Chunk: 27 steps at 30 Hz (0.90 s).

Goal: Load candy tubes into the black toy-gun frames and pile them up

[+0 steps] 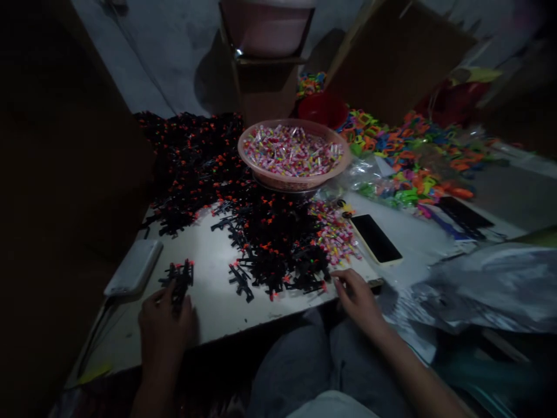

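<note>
My left hand (163, 325) rests at the near edge of the white board (209, 302), fingers closed on a small bunch of black toy guns (179, 277). My right hand (355, 296) sits at the board's right near corner, fingers curled and touching the edge of the big heap of black toy guns with orange tips (274, 249). What its fingertips pinch, if anything, is too small to make out. A patch of small pink and white wrapped candies (335, 232) lies just beyond it.
A pink basket (294, 183) full of wrapped candies stands behind the heap. A phone (376, 239) lies to the right, a white flat device (134, 267) to the left. Coloured plastic pieces (404, 157) and clear bags fill the right; crumpled plastic sheeting (487, 290) is near my right arm.
</note>
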### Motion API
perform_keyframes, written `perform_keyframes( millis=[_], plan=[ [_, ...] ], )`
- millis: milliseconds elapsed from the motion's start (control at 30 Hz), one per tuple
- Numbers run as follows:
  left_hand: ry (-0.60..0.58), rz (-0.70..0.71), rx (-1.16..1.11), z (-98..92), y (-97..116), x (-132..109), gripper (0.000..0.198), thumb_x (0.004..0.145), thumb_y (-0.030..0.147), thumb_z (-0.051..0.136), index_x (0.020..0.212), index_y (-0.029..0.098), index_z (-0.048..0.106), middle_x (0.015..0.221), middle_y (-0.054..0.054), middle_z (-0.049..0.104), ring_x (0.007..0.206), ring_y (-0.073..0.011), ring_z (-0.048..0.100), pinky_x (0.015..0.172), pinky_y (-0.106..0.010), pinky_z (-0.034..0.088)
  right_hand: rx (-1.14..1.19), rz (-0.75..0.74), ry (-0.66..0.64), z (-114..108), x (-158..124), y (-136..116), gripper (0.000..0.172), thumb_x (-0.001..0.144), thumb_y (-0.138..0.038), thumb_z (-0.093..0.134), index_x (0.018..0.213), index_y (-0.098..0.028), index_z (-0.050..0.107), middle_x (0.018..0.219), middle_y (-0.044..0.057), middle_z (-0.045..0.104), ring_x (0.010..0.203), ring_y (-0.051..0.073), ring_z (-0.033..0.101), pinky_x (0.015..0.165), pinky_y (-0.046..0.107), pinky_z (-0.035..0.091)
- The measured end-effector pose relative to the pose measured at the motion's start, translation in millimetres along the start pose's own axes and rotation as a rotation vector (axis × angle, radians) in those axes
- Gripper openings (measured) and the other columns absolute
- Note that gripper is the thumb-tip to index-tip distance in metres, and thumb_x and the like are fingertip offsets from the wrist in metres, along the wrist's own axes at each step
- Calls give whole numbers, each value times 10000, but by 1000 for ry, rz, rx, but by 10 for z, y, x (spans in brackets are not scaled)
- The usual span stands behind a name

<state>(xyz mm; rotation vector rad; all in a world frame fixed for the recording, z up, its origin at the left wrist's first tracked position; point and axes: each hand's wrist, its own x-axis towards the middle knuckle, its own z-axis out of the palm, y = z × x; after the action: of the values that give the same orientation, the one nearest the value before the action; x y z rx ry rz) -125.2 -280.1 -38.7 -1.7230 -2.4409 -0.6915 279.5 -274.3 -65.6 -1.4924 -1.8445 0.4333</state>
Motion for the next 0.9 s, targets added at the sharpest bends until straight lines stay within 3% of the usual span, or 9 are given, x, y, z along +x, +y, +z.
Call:
perform_keyframes(
  millis=[67,167,267,367,500,667,800,900],
  plan=[
    [36,103,-102,54,125,-53,477,832,422,467,1170,116,609,1059,-168,530,1016,-315,544,907,-460,446,-52,5,70,-47,36,62,207,914,-282,434,1037,-199,578,886,74,580,841,216,568,757,354,473],
    [-31,243,-242,197,395,-197,464,830,444,478,1145,135,621,1087,-162,552,1029,-292,557,922,-430,448,-166,31,137,-125,118,193,256,905,-266,439,1110,-183,568,968,102,550,919,236,553,800,376,464],
    [-112,273,-273,332,658,-348,446,828,431,482,1171,174,605,1159,-148,567,1093,-292,538,969,-444,413,-327,30,95,-174,222,280,285,906,-264,443,1149,-186,570,1063,124,542,1003,256,536,821,383,441],
    [-195,252,-246,380,822,-439,412,820,412,501,1157,203,614,1228,-133,569,1136,-295,525,980,-439,399,-388,-19,-22,-163,297,286,261,898,-283,482,1127,-226,592,1044,98,577,964,249,559,763,355,421],
    [-268,217,-208,299,913,-486,305,839,406,504,1010,206,660,1141,-114,626,1074,-276,555,946,-407,409,-399,-79,-100,-105,312,247,234,891,-305,510,1087,-214,598,1003,96,605,935,261,571,730,354,387],
    [-242,107,-161,208,975,-518,311,811,461,550,878,163,606,914,-111,641,892,-272,574,805,-389,450,-374,-105,-48,-63,308,278,157,902,-258,457,996,-193,564,971,84,626,913,249,577,737,356,377],
    [-142,79,-116,273,963,-522,421,771,490,595,980,125,580,961,-141,603,927,-290,554,834,-407,448,-156,-98,70,-65,269,276,109,866,-197,430,907,-193,530,875,78,603,848,234,566,733,355,409],
    [-145,92,-76,306,924,-508,464,795,433,576,1114,98,555,1061,-163,579,1003,-295,540,912,-423,419,78,-98,150,-105,184,162,112,877,-224,444,927,-202,541,841,62,578,768,201,552,692,325,441]
  ],
)
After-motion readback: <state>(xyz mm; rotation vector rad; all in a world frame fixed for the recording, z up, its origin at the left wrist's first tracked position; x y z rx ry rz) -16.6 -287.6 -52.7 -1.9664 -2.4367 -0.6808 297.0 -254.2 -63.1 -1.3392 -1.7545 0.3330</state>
